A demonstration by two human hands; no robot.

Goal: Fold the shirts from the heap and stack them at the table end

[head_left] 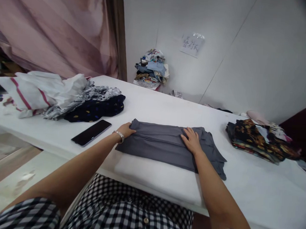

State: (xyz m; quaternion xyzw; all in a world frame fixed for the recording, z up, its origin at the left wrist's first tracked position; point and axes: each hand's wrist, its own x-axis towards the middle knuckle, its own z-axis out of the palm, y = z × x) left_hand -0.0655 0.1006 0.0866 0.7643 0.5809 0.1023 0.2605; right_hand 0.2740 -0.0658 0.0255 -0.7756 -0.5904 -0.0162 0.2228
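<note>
A grey garment (161,144), folded into a long band, lies on the white table (267,189) right in front of me. My left hand (126,129), with a bracelet on the wrist, grips the garment's left end. My right hand (192,140) lies flat, fingers spread, on the garment's right half. A loose part of the grey cloth spreads out past my right hand toward the table's front edge.
A black phone (91,132) lies left of the garment. Behind it are a dark dotted cloth (96,110) and a white striped heap (38,91). A patterned folded stack (259,140) sits at the right. A clothes pile (152,69) stands against the wall.
</note>
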